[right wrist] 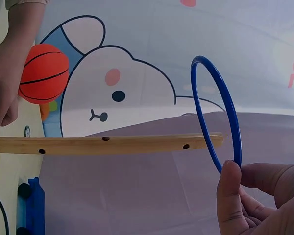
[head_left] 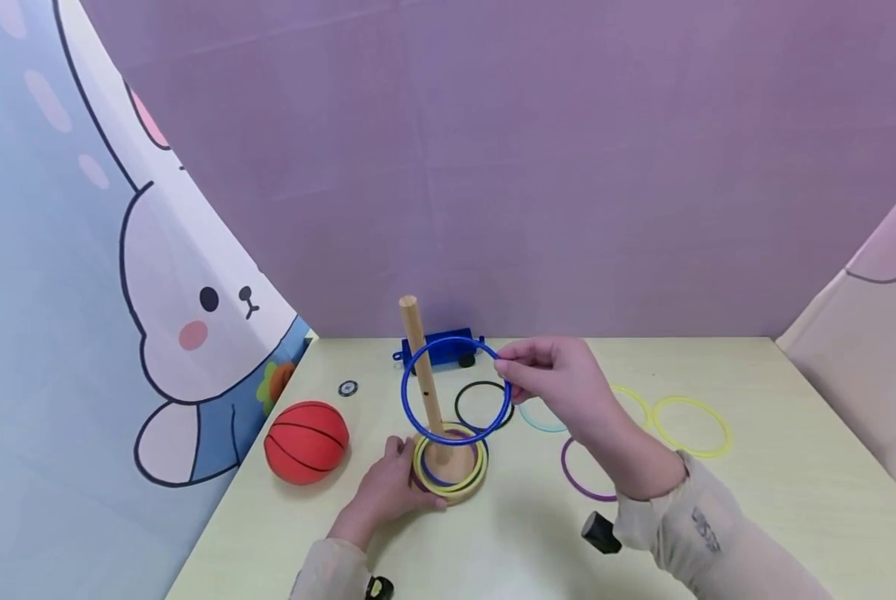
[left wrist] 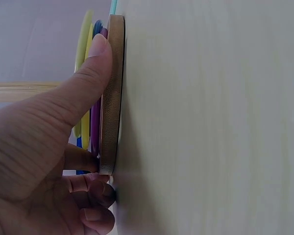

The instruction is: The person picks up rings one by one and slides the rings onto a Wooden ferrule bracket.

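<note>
A wooden peg [head_left: 430, 396] stands on a round wooden base [left wrist: 112, 98]. Yellow, blue and purple rings lie stacked around its foot, among them a yellow ring [head_left: 484, 471]. My left hand [head_left: 391, 490] grips the base's edge, thumb on one side and fingers on the other. Higher up, my right hand [head_left: 563, 379] pinches a blue ring [right wrist: 233, 117] between thumb and fingers. In the right wrist view the peg's tip appears within the ring's outline; whether the ring encircles it, I cannot tell.
A red ball [head_left: 307, 442] sits left of the stand, near a small round disc [head_left: 347, 388]. Behind the peg is a blue toy wagon [head_left: 451, 352]. A black ring [head_left: 481, 383], a purple ring [head_left: 568, 471] and yellow rings [head_left: 691, 455] lie rightward on the table.
</note>
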Demonstrator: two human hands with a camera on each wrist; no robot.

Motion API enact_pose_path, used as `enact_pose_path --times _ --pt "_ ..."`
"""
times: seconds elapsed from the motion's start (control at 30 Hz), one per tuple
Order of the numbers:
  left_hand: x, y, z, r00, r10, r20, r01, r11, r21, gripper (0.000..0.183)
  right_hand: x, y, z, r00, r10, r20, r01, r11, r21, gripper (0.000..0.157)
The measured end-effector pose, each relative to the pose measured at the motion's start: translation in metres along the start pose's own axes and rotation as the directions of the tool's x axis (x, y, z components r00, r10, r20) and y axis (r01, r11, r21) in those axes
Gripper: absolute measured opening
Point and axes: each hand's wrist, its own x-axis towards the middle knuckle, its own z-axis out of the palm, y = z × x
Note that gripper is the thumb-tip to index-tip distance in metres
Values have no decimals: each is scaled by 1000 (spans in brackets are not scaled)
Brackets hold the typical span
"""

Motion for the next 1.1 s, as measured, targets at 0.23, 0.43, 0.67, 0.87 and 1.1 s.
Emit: enact_pose_path --times 0.23,0.43,0.67,0.87,1.1 --pt "0 2 -1 1000 15 -4 -15 1000 3 120 7 -12 3 999 -15 -32 16 999 34 21" --pt "-1 3 -2 1000 15 2 -15 1000 -3 119 12 -23 7 998 -17 -61 20 998 60 21" --pt "1 0 2 1000 16 -1 -16 1000 12 121 18 -32 10 994 -50 -93 59 993 106 24" --pt "2 4 3 999 35 -24 -35 999 29 121 30 -33 8 991 -70 -112 87 984 154 24" --pt "5 8 2 999 20 -31 -19 1000 18 120 42 -31 7 989 -72 -125 97 975 202 22"
